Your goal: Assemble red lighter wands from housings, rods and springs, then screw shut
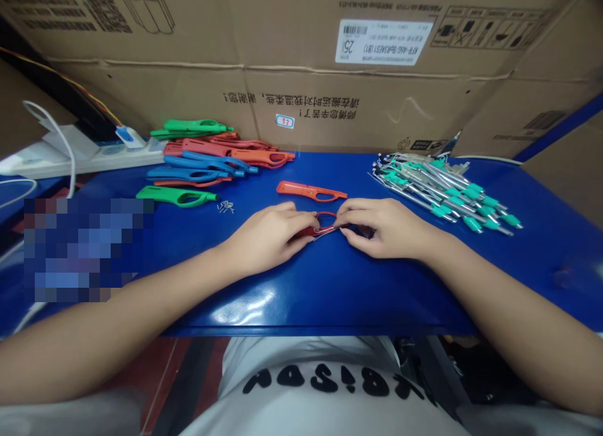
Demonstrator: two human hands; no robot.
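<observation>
Between my two hands, low over the blue table [306,291], is a red lighter casing [325,229] with a looped finger opening and a thin pale wire along it. My left hand [271,235] pinches its left end with thumb and fingers. At the other end, my right hand [389,227] has its fingertips closed on the casing. My fingers cover much of it, so its inside is mostly hidden. Just beyond my hands lies an orange lighter casing half [308,190]. A small heap of screws [226,207] sits to the left.
Green, red, orange and blue lighter casings [202,163] are piled at back left, a green casing [176,196] nearer. Metal lighter tubes with green parts [440,188] lie at right. A power strip [89,159] stands far left; a cardboard box [301,78] walls the back.
</observation>
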